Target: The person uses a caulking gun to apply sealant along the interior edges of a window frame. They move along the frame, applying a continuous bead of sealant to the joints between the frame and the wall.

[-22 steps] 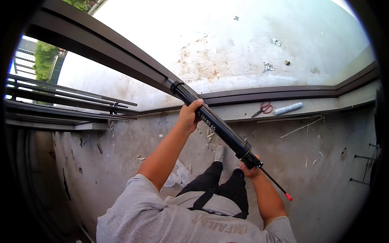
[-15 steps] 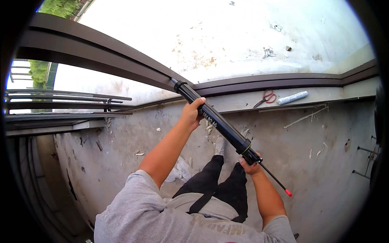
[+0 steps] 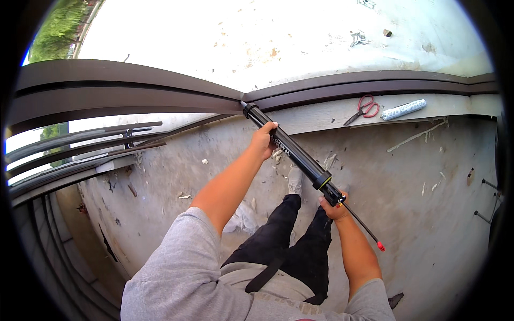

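Note:
A long black caulking gun point(image 3: 293, 149) slants across the middle of the view, held in both my hands. My left hand point(image 3: 263, 141) wraps round its barrel towards the front. My right hand point(image 3: 334, 207) is closed about the handle end, where the fingers are partly hidden by the gun. From the back sticks a thin rod with a red tip point(image 3: 380, 246). The nozzle point(image 3: 244, 104) meets the corner where two dark brown window frame rails point(image 3: 160, 85) join; whether it touches I cannot quite tell.
Red-handled scissors point(image 3: 364, 110) and a silvery sausage-shaped sealant pack point(image 3: 403, 109) lie on the pale ledge point(image 3: 310, 119) beneath the frame. Dark railings point(image 3: 80, 142) run at the left. Crumpled white plastic point(image 3: 243, 218) and scraps litter the concrete floor. Metal legs point(image 3: 484, 200) stand at the right edge.
The view has shifted and tilted. The nozzle has moved along the brown rail to the corner of the frame. Both hands keep their hold on the caulking gun.

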`<state>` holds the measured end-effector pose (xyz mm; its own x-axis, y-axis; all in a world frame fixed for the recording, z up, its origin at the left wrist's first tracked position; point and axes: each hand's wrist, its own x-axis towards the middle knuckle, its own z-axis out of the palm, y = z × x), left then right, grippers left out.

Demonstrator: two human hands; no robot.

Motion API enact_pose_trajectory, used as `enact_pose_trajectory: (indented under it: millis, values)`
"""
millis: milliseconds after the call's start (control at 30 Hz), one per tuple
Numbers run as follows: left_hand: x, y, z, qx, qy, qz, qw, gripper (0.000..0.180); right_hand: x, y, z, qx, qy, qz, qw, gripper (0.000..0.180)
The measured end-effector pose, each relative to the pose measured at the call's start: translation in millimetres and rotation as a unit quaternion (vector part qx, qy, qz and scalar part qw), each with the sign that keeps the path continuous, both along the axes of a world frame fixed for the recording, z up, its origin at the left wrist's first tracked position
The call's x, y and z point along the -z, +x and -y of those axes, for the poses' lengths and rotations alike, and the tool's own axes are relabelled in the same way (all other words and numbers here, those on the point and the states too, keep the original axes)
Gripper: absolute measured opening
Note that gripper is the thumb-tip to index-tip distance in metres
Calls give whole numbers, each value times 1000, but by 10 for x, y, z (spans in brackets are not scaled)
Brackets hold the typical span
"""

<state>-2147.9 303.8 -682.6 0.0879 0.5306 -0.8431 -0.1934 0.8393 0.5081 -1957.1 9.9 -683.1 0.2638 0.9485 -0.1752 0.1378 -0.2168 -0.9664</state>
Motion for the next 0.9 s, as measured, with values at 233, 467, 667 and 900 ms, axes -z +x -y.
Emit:
enact_pose_trajectory:
  millis: [233, 467, 667, 900]
  values:
    - [502, 19, -31, -35, -37, 1, 999, 22, 123, 9, -131, -6, -44, 37, 998, 28]
    - [154, -68, 117, -64, -91, 45, 993, 36, -707, 251, -721, -228, 88, 216, 945, 58]
    - [-593, -50, 391, -66, -110, 93, 987, 37, -1427, 211, -1267, -344, 83, 355, 866, 38]
    - [-550, 8, 343, -92, -103, 179, 974, 30, -1748, 316, -1533, -378, 79, 443, 809, 12]
